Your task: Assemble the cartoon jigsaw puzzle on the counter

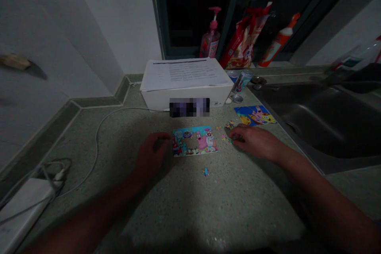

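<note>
A small cartoon jigsaw puzzle [204,141] lies flat on the speckled counter, with a counter-coloured gap near its middle. At its left edge is my left hand [152,151], its fingers curled and their tips against the puzzle's border. To the right of the puzzle, my right hand [254,139] reaches down with thumb and fingers closed together over a small heap of loose puzzle pieces [229,124]. Whatever is between those fingertips is hidden. A couple of loose pieces [205,172] lie together below the puzzle, nearer to me.
Behind the puzzle stands a white box [184,92] topped with a printed sheet [190,72]. A cartoon picture card [256,115] lies beyond my right hand, near the metal sink [321,123]. At left are a white cable [96,143] and a power strip [28,206]. A can [243,82] leans behind.
</note>
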Demonstrator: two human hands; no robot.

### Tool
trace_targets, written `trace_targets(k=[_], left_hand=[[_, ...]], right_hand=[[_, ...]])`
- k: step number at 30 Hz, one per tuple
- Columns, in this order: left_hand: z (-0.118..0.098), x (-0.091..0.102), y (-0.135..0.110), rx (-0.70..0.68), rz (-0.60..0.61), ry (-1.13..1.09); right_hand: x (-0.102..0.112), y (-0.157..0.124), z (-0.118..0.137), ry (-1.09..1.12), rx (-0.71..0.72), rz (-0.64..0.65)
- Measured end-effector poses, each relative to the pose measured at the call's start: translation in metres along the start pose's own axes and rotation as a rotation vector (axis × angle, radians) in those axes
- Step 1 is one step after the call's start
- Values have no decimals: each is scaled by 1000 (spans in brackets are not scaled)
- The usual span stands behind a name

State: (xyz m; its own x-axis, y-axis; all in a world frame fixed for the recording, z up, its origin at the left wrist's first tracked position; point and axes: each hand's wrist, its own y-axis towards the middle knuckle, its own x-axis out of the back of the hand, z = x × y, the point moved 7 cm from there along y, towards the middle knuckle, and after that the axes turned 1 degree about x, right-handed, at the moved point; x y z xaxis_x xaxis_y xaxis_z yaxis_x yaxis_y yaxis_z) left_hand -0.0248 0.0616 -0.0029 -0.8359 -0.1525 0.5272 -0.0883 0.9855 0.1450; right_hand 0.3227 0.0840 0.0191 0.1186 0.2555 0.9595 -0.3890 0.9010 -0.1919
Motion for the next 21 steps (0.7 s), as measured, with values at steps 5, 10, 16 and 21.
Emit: trace_targets(k=[5, 10, 16, 21], left_hand=[[-2, -1, -1, 17, 13, -4], [-6, 0, -1, 20, 27, 10], [-5, -1, 0, 40, 33, 13], [-4, -1, -1, 29, 25, 7]], right_hand=[[-3, 0, -3, 33, 68, -4], [-5, -1, -6, 27, 70, -8], [-5, 2, -3, -36, 47, 18], [-4, 3, 2, -40, 16, 16]])
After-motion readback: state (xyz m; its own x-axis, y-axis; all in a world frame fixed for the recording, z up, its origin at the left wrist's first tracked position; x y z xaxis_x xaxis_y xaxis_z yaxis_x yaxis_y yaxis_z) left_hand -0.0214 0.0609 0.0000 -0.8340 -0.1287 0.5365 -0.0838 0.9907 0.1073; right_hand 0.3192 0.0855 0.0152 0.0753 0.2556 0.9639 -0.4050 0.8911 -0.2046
